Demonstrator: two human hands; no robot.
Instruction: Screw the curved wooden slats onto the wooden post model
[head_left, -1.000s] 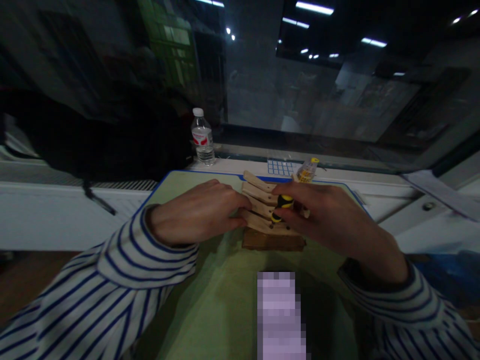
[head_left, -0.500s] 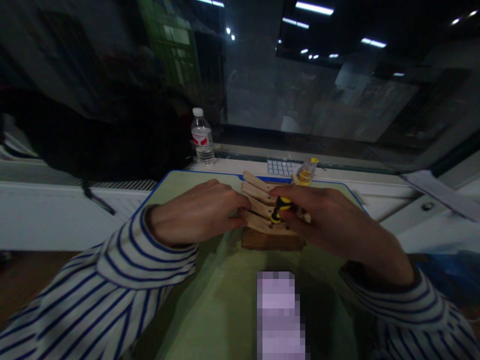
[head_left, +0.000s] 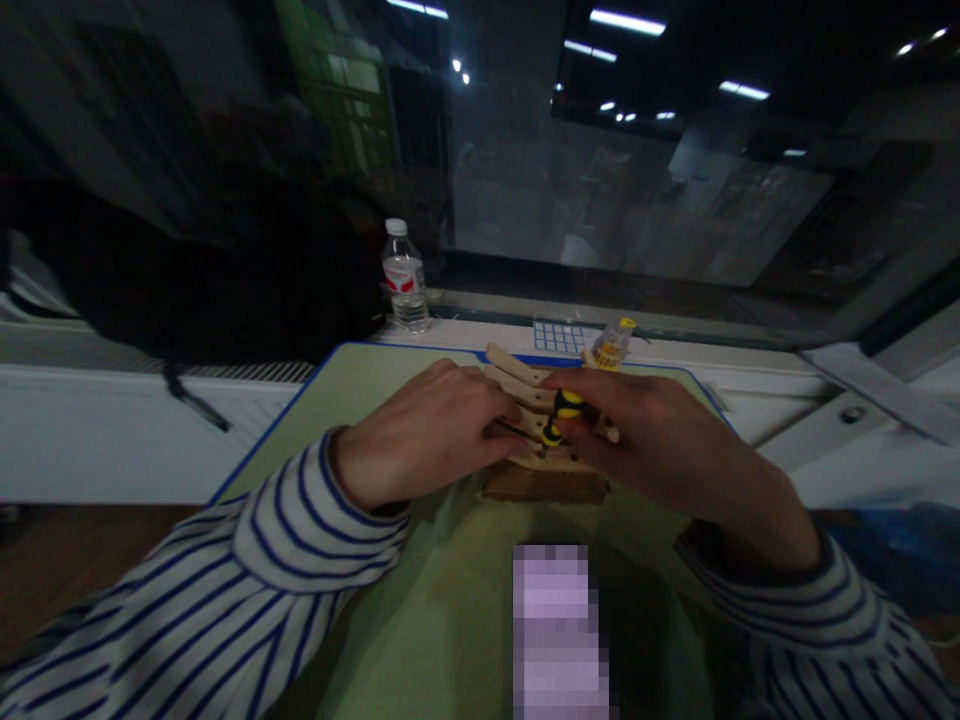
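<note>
A wooden piece with several curved light slats (head_left: 517, 388) stands on a brown wooden block (head_left: 546, 485) at the middle of the table. My right hand (head_left: 645, 425) is closed around a short yellow-and-black screwdriver (head_left: 568, 404), whose tip points down at the nearest slat. My left hand (head_left: 442, 425) lies over the left ends of the near slats, its thumb and fingers closed on them. Its fingertips partly hide those slats, and my right hand covers the right side of the piece.
The green table (head_left: 405, 640) has a blue edge and bears a pixelated purple rectangle (head_left: 559, 630) near me. On the sill stand a water bottle (head_left: 406, 280), a blue-gridded sheet (head_left: 561, 337) and a clear container with a yellow cap (head_left: 613, 343). A black bag (head_left: 225, 270) lies left.
My left hand has shifted right, further over the near slats and closer to the screwdriver. My right hand and the screwdriver stay almost where they were.
</note>
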